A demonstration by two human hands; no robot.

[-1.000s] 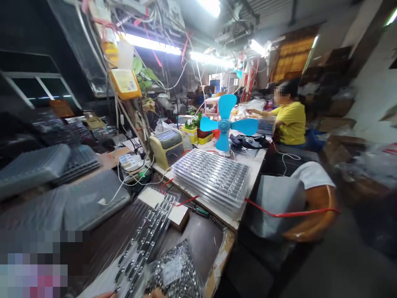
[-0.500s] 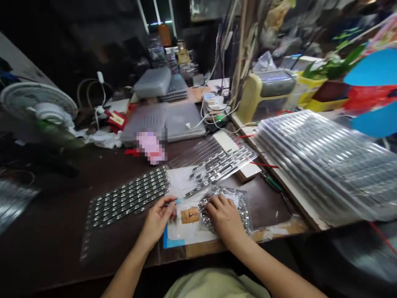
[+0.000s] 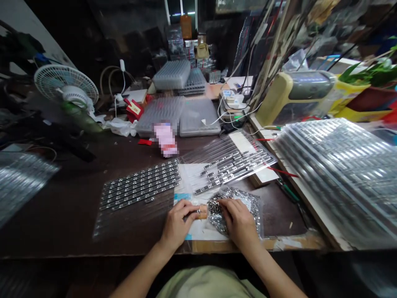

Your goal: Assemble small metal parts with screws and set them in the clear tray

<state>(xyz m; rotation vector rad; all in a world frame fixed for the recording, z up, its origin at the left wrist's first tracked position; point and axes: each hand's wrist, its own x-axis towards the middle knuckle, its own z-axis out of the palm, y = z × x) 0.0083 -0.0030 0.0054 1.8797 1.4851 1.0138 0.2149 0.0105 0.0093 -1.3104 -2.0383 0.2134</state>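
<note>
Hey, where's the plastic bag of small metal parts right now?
In the head view, the plastic bag of small metal parts lies just right of centre on the dark table, partly under your right hand and right of the tan block.

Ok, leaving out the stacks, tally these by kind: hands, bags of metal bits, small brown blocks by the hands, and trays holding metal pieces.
Hands: 2
Bag of metal bits: 1
Brown block: 1
Trays: 2
Total: 6

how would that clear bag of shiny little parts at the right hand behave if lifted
The clear bag would probably sag, since its plastic looks thin. It's likely heavy for its size, given the many metallic-looking parts inside.
</note>
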